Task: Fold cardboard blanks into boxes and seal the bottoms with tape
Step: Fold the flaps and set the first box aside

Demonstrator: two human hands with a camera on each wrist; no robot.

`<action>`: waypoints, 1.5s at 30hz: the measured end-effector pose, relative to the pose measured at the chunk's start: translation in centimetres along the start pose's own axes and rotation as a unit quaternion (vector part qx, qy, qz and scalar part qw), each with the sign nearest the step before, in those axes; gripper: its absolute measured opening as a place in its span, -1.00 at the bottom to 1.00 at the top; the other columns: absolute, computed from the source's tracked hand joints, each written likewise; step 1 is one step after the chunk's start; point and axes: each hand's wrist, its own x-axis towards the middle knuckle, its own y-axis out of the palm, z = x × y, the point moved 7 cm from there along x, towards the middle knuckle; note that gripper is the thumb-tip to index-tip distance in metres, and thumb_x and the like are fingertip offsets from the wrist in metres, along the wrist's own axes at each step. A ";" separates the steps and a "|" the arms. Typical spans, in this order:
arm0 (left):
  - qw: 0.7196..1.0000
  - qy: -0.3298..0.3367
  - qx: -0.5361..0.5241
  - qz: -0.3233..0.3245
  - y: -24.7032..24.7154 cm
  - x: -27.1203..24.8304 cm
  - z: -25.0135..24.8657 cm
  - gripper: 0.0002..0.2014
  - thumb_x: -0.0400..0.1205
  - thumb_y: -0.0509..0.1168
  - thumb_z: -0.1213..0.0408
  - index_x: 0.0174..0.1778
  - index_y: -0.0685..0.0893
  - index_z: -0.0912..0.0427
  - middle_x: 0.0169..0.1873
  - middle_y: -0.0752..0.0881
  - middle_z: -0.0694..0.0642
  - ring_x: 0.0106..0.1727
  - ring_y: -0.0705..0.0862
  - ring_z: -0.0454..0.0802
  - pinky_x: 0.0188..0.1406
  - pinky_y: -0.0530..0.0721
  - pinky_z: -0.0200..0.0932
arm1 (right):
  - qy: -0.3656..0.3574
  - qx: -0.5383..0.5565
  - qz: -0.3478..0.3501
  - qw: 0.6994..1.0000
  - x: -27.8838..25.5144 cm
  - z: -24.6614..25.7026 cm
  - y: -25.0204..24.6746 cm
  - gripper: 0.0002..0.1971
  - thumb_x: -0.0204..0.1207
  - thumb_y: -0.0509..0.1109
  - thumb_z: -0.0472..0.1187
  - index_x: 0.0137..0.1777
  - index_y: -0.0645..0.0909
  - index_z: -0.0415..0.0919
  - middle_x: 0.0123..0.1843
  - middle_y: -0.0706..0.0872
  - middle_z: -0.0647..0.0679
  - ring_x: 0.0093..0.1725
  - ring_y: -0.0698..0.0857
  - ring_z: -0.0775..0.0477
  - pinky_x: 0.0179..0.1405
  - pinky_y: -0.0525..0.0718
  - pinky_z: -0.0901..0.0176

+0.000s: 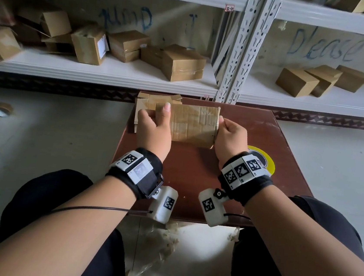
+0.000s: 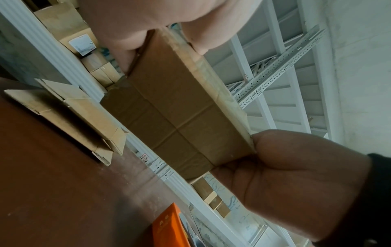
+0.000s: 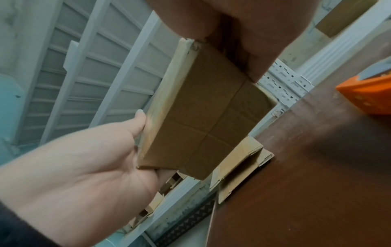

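Observation:
A flattened cardboard blank [image 1: 195, 123] with old tape strips on its face is held level above the brown table [image 1: 194, 184]. My left hand [image 1: 156, 115] grips its left end, thumb on top and fingers curled underneath. My right hand [image 1: 225, 127] pinches the right edge. The left wrist view shows the blank's [image 2: 180, 108] creased underside, and so does the right wrist view of the blank [image 3: 207, 108]. A stack of more blanks [image 1: 145, 104] lies at the table's far left edge. A yellow tape roll [image 1: 264, 162] sits on the table, partly hidden by my right wrist.
White shelves [image 1: 115, 73] behind the table hold several folded boxes [image 1: 182, 65]. A brown tape roll [image 1: 0, 109] lies on the floor at left. An orange object [image 3: 368, 93] rests on the table's right side. Tape scraps litter the floor [image 1: 164, 244] between my knees.

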 end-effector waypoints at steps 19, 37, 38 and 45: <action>0.991 0.072 0.097 0.050 1.7 -1.2 0.1 -0.20 0.47 0.48 -0.39 0.32 0.40 0.17 0.10 0.74 0.14 0.07 0.75 0.23 0.00 0.76 0.14 | -0.094 -0.123 0.061 0.986 -1.0 1.8 1.2 -0.62 0.52 0.47 0.39 0.06 0.69 0.11 -0.17 0.81 0.24 -0.22 0.73 0.37 -0.34 0.52 0.52; 0.997 0.050 -0.053 0.008 1.0 0.4 -0.4 -0.65 0.78 0.28 -0.09 0.18 0.49 0.14 -0.14 0.60 -0.15 -0.18 0.59 -0.26 -0.12 0.50 -0.17 | -0.092 -0.047 0.043 0.994 -0.6 1.7 1.5 -0.45 0.66 0.07 0.44 0.16 0.63 0.01 -0.06 0.75 0.18 -0.02 0.69 0.11 0.12 0.65 0.10; 0.998 0.034 -0.056 0.020 1.3 0.2 -0.2 -0.62 0.75 0.31 -0.14 0.21 0.47 0.10 -0.10 0.59 -0.21 -0.15 0.57 -0.33 -0.12 0.54 -0.25 | -0.089 -0.033 0.047 0.994 -0.8 1.5 1.8 -0.32 0.60 0.10 0.50 0.33 0.62 -0.03 0.05 0.80 0.15 0.09 0.74 0.10 0.23 0.68 0.05; 0.995 0.019 -0.074 0.065 2.4 -0.4 0.5 -0.38 0.58 0.55 -0.10 0.32 0.42 0.18 -0.01 0.65 -0.25 -0.17 0.56 -0.65 -0.25 0.46 -0.69 | -0.097 -0.031 0.028 0.994 -1.0 1.6 1.8 -0.02 0.26 0.49 0.63 0.56 0.52 0.01 0.41 0.76 0.11 0.43 0.70 0.04 0.44 0.70 -0.09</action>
